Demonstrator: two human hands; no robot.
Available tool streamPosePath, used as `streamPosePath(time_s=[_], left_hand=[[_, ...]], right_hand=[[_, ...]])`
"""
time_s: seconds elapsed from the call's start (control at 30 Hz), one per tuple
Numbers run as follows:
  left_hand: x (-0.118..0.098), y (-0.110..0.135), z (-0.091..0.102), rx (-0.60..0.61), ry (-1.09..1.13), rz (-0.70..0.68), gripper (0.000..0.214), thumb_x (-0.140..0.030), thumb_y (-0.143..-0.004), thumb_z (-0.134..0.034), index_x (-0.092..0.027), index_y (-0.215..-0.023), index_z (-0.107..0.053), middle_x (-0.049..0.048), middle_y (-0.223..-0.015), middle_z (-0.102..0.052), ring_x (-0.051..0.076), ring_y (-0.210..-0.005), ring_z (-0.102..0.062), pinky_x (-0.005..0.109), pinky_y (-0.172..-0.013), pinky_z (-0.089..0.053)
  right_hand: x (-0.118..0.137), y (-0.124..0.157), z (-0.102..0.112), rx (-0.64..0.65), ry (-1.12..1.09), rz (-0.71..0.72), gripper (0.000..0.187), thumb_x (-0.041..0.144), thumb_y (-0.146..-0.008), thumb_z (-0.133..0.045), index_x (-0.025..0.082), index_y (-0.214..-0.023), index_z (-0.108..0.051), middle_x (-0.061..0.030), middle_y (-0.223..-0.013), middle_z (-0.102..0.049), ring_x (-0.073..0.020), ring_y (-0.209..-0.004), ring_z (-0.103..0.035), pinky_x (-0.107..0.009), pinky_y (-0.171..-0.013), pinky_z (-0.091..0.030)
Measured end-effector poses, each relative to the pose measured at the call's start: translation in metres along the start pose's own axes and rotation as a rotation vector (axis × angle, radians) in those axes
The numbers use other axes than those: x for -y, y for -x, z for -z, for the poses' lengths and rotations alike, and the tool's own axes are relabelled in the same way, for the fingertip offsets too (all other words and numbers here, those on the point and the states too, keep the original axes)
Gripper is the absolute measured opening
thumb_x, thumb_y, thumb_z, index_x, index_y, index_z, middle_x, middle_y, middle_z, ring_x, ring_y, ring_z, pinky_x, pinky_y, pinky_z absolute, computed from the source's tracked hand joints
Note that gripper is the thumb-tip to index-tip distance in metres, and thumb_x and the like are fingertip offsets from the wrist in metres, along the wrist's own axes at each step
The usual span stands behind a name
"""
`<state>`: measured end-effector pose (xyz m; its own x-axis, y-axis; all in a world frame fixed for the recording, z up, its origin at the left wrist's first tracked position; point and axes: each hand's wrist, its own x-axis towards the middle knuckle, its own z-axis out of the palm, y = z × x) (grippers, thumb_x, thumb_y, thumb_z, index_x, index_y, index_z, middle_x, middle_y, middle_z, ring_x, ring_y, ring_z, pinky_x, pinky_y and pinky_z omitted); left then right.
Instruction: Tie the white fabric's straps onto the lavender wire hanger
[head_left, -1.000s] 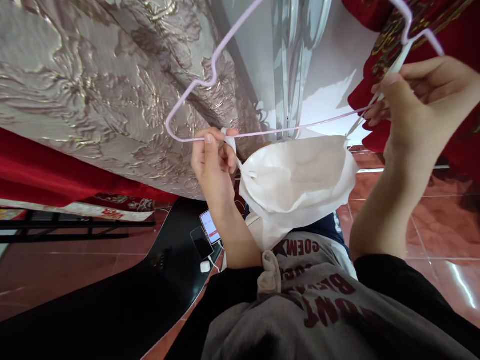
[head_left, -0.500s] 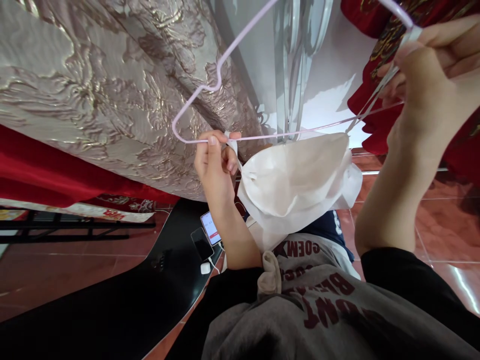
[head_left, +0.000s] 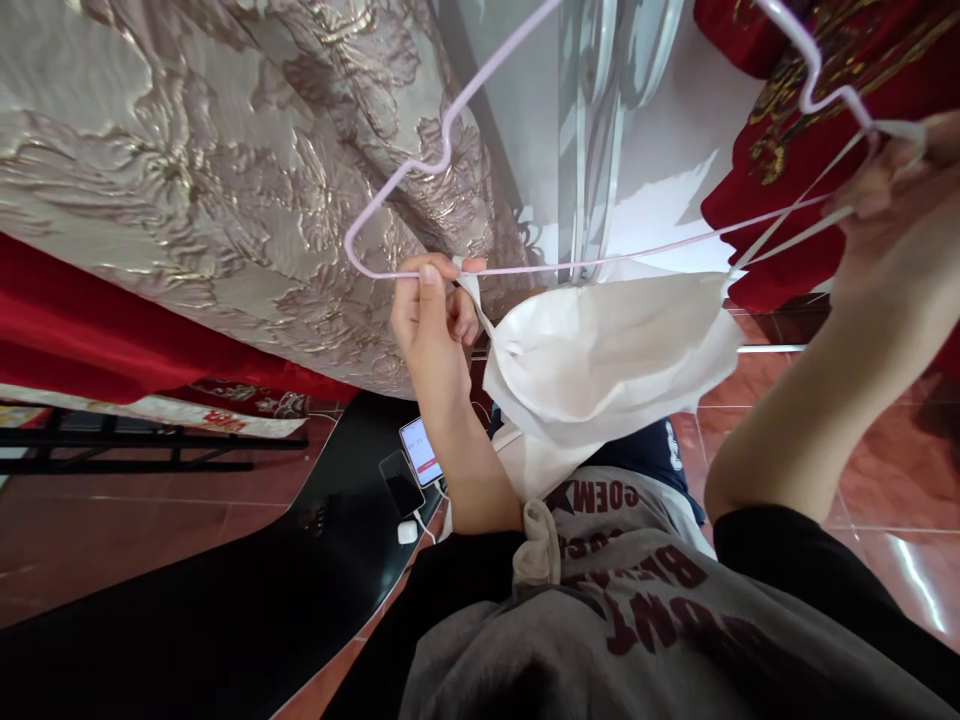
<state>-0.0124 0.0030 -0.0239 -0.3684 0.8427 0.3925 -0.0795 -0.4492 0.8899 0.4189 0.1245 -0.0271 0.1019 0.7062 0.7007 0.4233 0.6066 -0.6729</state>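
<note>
A thin pink wire hanger is held up in front of me. A white strappy garment hangs below its lower bar. My left hand is closed, pinching the garment's left strap against the bar at the hanger's left corner. At the right edge my right hand is closed on the garment's right strap, pulled taut beside the notch of the hanger's right shoulder. The hanger's hook is out of view above.
A silver-gold embossed curtain hangs at the left, red embroidered cloth at the upper right. Two phones lie on a black surface below. Red floor tiles lie under me.
My right hand has moved right and outward with the strap, drawing it taut toward the hanger's right end. The garment has stretched out flatter. My left hand has stayed in place.
</note>
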Motion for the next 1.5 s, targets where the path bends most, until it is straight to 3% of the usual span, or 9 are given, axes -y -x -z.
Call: streamPosePath(time_s=[0.1, 0.27, 0.47, 0.63, 0.8, 0.9, 1.13, 1.3, 1.5], left_hand=[[0.002, -0.002, 0.003, 0.001, 0.006, -0.012, 0.032, -0.055, -0.108, -0.071, -0.029, -0.094, -0.059, 0.0012, -0.1, -0.084, 0.012, -0.047, -0.048, 0.036, -0.047, -0.026], [0.008, -0.002, 0.003, 0.019, -0.002, 0.025, 0.033, -0.055, -0.111, -0.064, -0.027, -0.097, -0.055, 0.0034, -0.104, -0.084, 0.016, -0.059, -0.062, 0.035, -0.053, -0.03], [0.008, -0.002, 0.001, 0.03, 0.069, -0.012, 0.031, -0.049, -0.111, -0.069, -0.025, -0.094, -0.06, 0.0013, -0.101, -0.085, 0.01, -0.048, -0.04, 0.033, -0.05, -0.022], [0.009, -0.003, 0.002, 0.056, 0.092, -0.024, 0.035, -0.052, -0.109, -0.077, -0.025, -0.091, -0.062, 0.0038, -0.101, -0.084, 0.009, -0.045, -0.037, 0.031, -0.044, -0.025], [0.012, -0.001, -0.002, -0.013, 0.097, -0.078, 0.03, -0.043, -0.112, -0.073, -0.024, -0.09, -0.068, 0.0062, -0.097, -0.083, 0.014, -0.059, -0.052, 0.03, -0.055, -0.043], [0.015, -0.002, -0.003, -0.096, 0.085, -0.142, 0.018, -0.03, -0.112, -0.066, -0.02, -0.1, -0.073, 0.0086, -0.097, -0.083, 0.017, -0.081, -0.071, 0.029, -0.076, -0.055], [0.017, -0.01, 0.025, -0.348, 0.112, -0.384, 0.035, -0.019, -0.098, -0.063, -0.021, -0.133, -0.062, 0.01, -0.14, -0.079, 0.019, -0.128, -0.075, 0.032, -0.112, -0.057], [-0.002, -0.016, 0.026, -0.176, 0.096, -0.452, 0.02, -0.025, -0.106, -0.068, -0.021, -0.125, -0.071, 0.0069, -0.129, -0.082, 0.024, -0.133, -0.075, 0.04, -0.122, -0.056], [-0.037, -0.045, 0.019, 0.143, -0.252, -0.486, 0.024, -0.013, -0.115, -0.062, -0.021, -0.117, -0.084, 0.0041, -0.113, -0.077, 0.024, -0.106, -0.08, 0.039, -0.101, -0.064]], right_hand=[[0.031, 0.028, -0.012, -0.176, -0.181, -0.087, 0.041, 0.06, -0.105, -0.056, 0.034, -0.077, -0.071, -0.0059, -0.074, -0.059, -0.0221, -0.057, -0.063, -0.048, -0.057, -0.067], [0.08, 0.036, -0.014, -0.096, -0.314, -0.17, 0.037, 0.042, -0.106, -0.053, 0.032, -0.108, -0.088, -0.0044, -0.098, -0.078, -0.0301, -0.094, -0.085, -0.054, -0.104, -0.072], [0.053, 0.047, -0.007, -0.092, -0.455, -0.018, 0.041, 0.051, -0.114, -0.05, 0.044, -0.135, -0.084, 0.0143, -0.146, -0.076, -0.027, -0.159, -0.061, -0.045, -0.133, -0.049], [0.081, 0.062, -0.052, -0.266, -0.311, 0.204, 0.031, 0.031, -0.103, -0.07, 0.047, -0.124, -0.086, 0.0096, -0.119, -0.082, -0.0267, -0.115, -0.084, -0.05, -0.111, -0.067], [0.112, 0.064, -0.104, 0.012, 0.006, 0.102, 0.014, 0.032, -0.099, -0.078, 0.034, -0.109, -0.088, -0.004, -0.106, -0.086, -0.0313, -0.107, -0.081, -0.059, -0.102, -0.066], [0.108, 0.073, -0.113, 0.126, 0.159, 0.13, 0.014, 0.038, -0.104, -0.071, 0.037, -0.109, -0.084, -0.0023, -0.103, -0.084, -0.0301, -0.105, -0.077, -0.062, -0.11, -0.058], [0.107, 0.078, -0.106, 0.021, 0.171, 0.239, 0.024, 0.035, -0.108, -0.058, 0.033, -0.1, -0.081, -0.0014, -0.094, -0.081, -0.0255, -0.093, -0.072, -0.057, -0.106, -0.054], [0.104, 0.073, -0.105, 0.017, 0.179, 0.232, 0.025, 0.04, -0.109, -0.059, 0.033, -0.098, -0.08, -0.0009, -0.092, -0.079, -0.0252, -0.093, -0.071, -0.058, -0.111, -0.053], [0.104, 0.08, -0.108, 0.036, 0.214, 0.194, 0.024, 0.044, -0.109, -0.059, 0.032, -0.096, -0.076, -0.0029, -0.093, -0.076, -0.0276, -0.101, -0.073, -0.063, -0.12, -0.051]])
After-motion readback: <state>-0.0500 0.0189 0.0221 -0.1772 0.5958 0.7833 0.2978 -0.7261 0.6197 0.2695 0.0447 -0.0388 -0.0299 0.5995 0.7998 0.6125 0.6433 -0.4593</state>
